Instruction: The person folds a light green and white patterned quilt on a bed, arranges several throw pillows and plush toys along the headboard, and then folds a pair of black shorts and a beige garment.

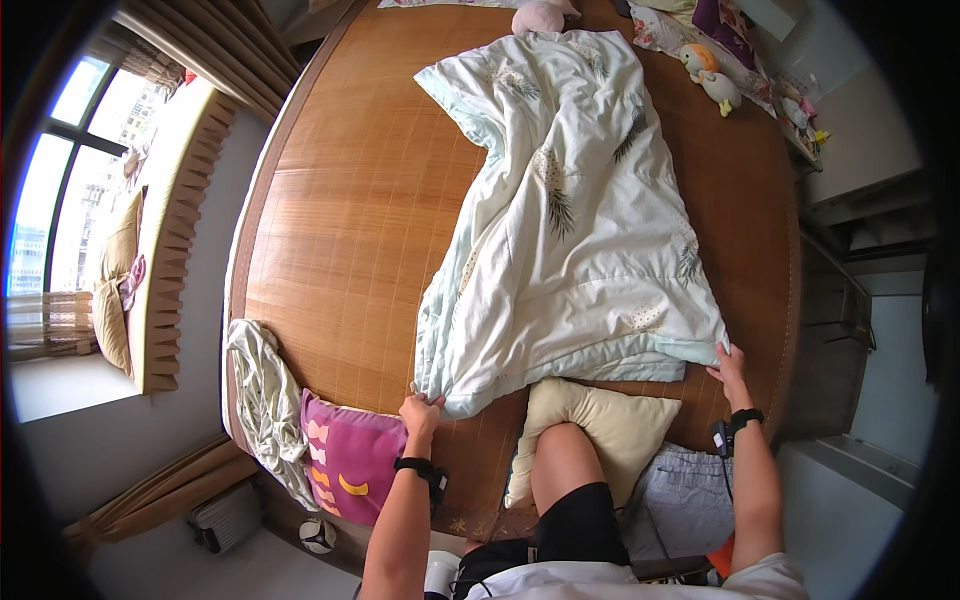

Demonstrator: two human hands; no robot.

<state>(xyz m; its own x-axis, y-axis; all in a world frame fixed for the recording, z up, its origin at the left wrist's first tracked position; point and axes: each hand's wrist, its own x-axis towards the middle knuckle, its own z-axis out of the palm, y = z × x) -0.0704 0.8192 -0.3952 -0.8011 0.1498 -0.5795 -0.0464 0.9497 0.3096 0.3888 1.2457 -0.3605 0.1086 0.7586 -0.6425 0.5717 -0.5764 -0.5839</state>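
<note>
One white shirt [560,580] is lying nearest the camera, with black shorts [585,525] showing just beyond it and one bare knee [567,450] covering part of a cream pillow [640,425]. Two hands are working at one quilt [590,220] — white, with a pale green border and at least four printed leafy tufts. Left hand [420,412] is gripping the quilt's near left corner, its fingers clamped on the border. Right hand [733,370] is gripping the near right corner, thumb and fingers closing on the cloth. Two black wristbands are being worn, one left [425,472] and one right [742,425].

The quilt itself is lying wrinkled across the middle and right of one brown woven mat [350,230], its near edge lying just beyond the cream pillow and its far end reaching close to one pink plush toy [540,15]. One purple cushion [355,455] is lying beside the left forearm; one crumpled pale cloth [265,410] is lying left of that cushion. One grey cloth [690,500] is resting between the pillow and the right forearm.

At the far right, one white plush toy with an orange patch [712,80] is lying on the mat — well apart from both hands. One window [70,180] is admitting light at left.
</note>
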